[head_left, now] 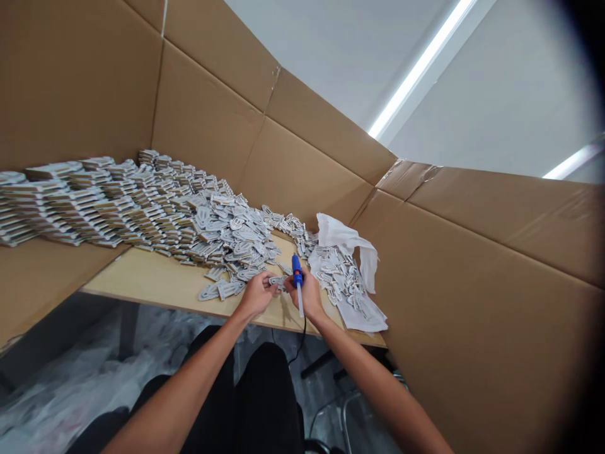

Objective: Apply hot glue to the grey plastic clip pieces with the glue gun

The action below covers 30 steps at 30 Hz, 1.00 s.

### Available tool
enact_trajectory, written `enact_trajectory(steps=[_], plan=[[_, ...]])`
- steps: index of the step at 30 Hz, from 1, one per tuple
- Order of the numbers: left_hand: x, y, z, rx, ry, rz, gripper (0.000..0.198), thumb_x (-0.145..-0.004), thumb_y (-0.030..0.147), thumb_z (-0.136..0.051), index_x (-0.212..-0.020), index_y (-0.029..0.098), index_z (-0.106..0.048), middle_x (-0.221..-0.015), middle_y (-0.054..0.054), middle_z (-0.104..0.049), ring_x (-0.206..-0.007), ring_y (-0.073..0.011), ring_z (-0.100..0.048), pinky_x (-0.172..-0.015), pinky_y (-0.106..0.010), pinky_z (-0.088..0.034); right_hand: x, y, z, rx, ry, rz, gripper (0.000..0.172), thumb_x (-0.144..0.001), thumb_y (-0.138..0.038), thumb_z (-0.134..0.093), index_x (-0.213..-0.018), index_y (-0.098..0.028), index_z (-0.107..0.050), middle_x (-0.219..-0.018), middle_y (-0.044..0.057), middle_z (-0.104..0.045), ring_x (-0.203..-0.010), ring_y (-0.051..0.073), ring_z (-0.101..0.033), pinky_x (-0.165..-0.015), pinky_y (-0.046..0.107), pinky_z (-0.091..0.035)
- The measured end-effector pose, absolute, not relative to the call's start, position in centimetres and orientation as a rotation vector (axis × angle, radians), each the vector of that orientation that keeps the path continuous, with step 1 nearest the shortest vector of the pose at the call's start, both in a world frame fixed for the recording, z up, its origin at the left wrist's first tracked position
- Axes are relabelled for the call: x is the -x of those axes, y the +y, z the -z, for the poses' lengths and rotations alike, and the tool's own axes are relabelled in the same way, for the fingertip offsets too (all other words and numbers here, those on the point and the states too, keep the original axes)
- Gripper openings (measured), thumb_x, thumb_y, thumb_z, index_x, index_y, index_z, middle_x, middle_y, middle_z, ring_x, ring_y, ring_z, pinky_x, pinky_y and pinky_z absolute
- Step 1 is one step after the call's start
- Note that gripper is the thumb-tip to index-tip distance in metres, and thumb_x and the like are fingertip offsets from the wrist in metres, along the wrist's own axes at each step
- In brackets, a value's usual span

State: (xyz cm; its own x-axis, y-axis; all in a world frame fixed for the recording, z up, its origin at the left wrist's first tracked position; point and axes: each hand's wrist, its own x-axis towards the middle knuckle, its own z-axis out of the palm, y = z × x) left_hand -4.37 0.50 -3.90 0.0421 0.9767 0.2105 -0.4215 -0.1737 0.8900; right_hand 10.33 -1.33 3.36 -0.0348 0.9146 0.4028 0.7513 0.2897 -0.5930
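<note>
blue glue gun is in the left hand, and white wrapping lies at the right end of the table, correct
Not quite: the head view shows the blue glue gun in the right hand, not the left hand. White wrapping does lie at the right end of the table.

Plain black trousers (267, 394) covered both legs (218, 403); the slender forearms (189, 391), left hand (258, 294) and right hand (311, 294) were bare.

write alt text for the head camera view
A person's right hand holds a blue glue gun and the left hand a grey piece at a wooden table. Stacked pieces and a heap lie left, loose ones on white wrapping right, before cardboard walls.
</note>
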Motion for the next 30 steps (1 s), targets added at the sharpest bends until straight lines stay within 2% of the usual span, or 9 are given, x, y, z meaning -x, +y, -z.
enact_trajectory(steps=[12, 19, 26, 30], plan=[[4.5, 0.7, 4.0, -1.076, 0.799, -1.473, 0.033, -0.067, 0.032, -0.084, -0.09, 0.018, -0.064, -0.088, -0.006, -0.076, -0.082, -0.0237, -0.076, -0.08, -0.039, -0.064, -9.5, -1.7, -4.3, 1.544, -1.822, -0.233, 0.009, -0.077, -0.024, -0.065, -0.085, -0.021, -0.06, -0.074, 0.0, -0.067, -0.065, 0.018, -0.061, -0.062, 0.027, -0.039], [4.6, 0.9, 4.2, -1.087, 0.829, -1.465, 0.045, -0.067, 0.048, -0.086, -0.092, 0.018, -0.064, -0.085, -0.007, -0.076, -0.073, -0.0251, -0.076, -0.072, -0.037, -0.062, -8.9, -2.1, -4.3, 1.47, -1.86, -0.254, 0.012, -0.076, -0.021, -0.065, -0.085, -0.022, -0.057, -0.074, -0.001, -0.066, -0.065, 0.018, -0.058, -0.062, 0.027, -0.038], [4.9, 0.8, 3.8, -1.084, 0.848, -1.475, 0.045, -0.064, 0.047, -0.085, -0.09, 0.018, -0.064, -0.071, -0.002, -0.071, -0.061, -0.0207, -0.07, -0.061, -0.031, -0.055, -9.5, -1.6, -4.3, 1.524, -1.905, -0.103, 0.023, -0.071, -0.029, -0.075, -0.083, -0.021, -0.058, -0.083, 0.002, -0.065, -0.074, 0.02, -0.058, -0.069, 0.029, -0.042], [5.0, 0.6, 3.6, -1.067, 0.873, -1.504, 0.04, -0.066, 0.046, -0.084, -0.089, 0.017, -0.068, -0.072, -0.001, -0.071, -0.063, -0.0185, -0.066, -0.059, -0.027, -0.05, -10.8, -1.7, -4.0, 1.415, -1.887, -0.251, 0.027, -0.084, -0.045, -0.071, -0.088, -0.02, -0.064, -0.083, 0.003, -0.066, -0.074, 0.02, -0.06, -0.069, 0.029, -0.046]])
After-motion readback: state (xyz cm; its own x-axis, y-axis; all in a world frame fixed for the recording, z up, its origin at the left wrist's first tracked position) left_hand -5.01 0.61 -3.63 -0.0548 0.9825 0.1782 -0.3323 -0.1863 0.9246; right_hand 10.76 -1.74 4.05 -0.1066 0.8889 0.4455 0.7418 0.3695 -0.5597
